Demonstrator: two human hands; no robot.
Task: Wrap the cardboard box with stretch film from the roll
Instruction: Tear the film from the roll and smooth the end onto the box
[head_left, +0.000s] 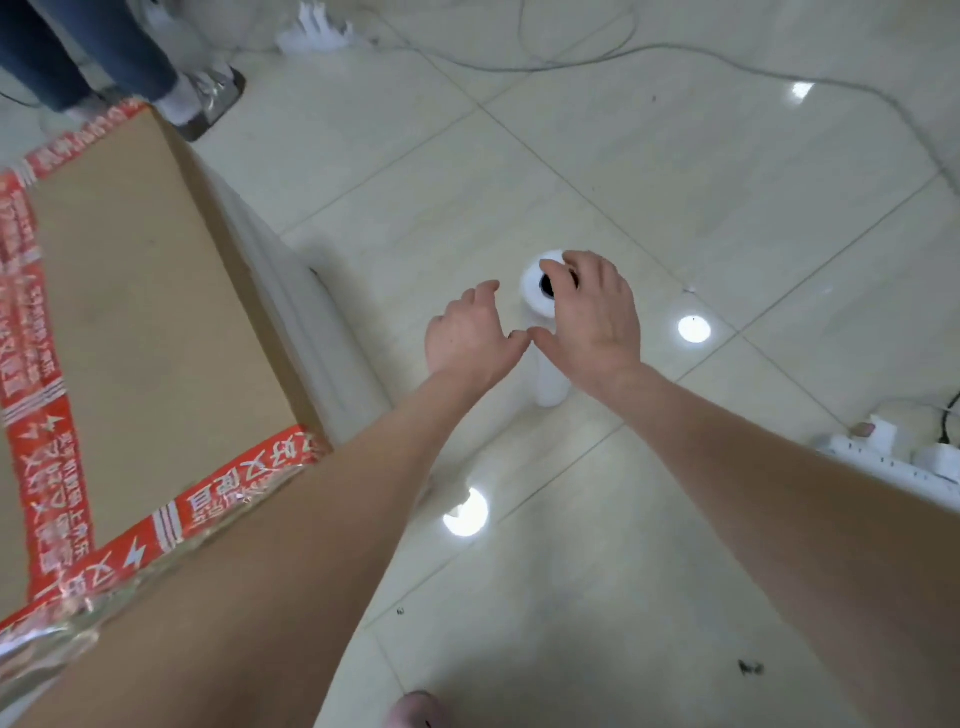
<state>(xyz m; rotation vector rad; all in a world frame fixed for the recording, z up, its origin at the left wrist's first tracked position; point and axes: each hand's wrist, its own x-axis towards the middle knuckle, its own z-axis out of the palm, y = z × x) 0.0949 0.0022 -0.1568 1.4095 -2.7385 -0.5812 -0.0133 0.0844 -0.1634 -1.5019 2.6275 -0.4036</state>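
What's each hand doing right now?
Left hand: open, holding nothing.
Right hand: open, fingers over the top of the roll, not gripping it.

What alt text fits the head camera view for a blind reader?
A left hand and right hand reach to a white stretch film roll standing upright on a tiled floor, the right one over its top. A red-taped cardboard box stands at left.

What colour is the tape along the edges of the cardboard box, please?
The tape is red with white lettering; head view.
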